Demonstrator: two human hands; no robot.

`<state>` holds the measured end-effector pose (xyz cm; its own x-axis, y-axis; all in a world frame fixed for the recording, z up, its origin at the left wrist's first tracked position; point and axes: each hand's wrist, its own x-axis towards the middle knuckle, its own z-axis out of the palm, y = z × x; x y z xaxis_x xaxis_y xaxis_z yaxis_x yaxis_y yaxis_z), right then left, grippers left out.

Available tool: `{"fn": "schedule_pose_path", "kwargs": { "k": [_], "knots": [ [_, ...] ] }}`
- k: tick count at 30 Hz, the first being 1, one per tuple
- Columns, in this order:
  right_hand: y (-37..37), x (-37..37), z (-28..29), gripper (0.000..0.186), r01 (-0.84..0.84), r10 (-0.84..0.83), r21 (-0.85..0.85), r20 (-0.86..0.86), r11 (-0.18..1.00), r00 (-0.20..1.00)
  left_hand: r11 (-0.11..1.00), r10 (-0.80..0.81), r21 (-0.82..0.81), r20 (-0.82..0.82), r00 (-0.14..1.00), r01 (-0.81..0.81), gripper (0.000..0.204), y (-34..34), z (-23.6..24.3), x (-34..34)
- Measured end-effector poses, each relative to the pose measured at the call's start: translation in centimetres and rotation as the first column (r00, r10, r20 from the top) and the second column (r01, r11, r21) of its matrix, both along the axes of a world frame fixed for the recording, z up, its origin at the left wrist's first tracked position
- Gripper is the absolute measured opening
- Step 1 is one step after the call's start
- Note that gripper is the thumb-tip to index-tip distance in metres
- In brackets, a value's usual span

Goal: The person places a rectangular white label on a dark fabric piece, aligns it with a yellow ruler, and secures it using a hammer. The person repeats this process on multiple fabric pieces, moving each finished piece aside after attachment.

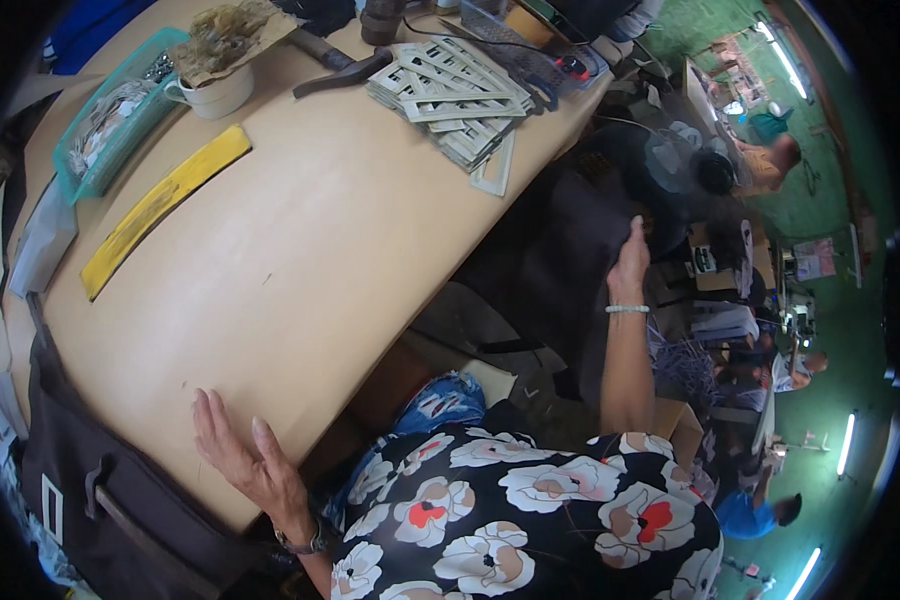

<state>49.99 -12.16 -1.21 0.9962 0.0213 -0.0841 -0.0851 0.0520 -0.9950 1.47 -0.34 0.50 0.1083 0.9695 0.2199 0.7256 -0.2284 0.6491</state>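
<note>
My left hand (250, 465) lies on the beige tabletop (270, 320) near its near edge, fingers apart and holding nothing. Off the table's right side, my right hand (630, 260) grips dark cloth (560, 240) with its fingers closed on it. More dark cloth (90, 450) lies over the table's left corner, beside my left hand, with a handled tool (130, 520) and a white rectangular frame (52, 508) on it. A yellow curved strip (165, 210) lies farther up the tabletop.
A teal tray (75, 175), a white mug (215, 100) with brown paper, a hammer (335, 75) and stacked templates (450, 100) line the table's far part. A cardboard box (680, 425) stands at right. Co-workers (770, 165) work along the room's right.
</note>
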Motion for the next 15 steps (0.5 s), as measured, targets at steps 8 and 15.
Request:
{"fn": "schedule_pose_path", "kwargs": {
  "k": [8, 15],
  "knots": [
    [6.6, -12.5, 17.3, 0.037, -0.280, 0.176, 0.116, 0.542, 0.953, 0.822, 0.981, -0.085, -0.120, 0.452, 0.888, 0.155, 0.068, -0.1, 1.6, 0.3],
    [18.9, -35.0, 16.8, 0.021, -0.930, 0.479, -0.080, 0.871, 0.358, 0.109, 0.910, -0.278, -0.016, 0.716, 0.640, 0.414, 0.085, -2.4, 2.0, 0.5]
  ]
}}
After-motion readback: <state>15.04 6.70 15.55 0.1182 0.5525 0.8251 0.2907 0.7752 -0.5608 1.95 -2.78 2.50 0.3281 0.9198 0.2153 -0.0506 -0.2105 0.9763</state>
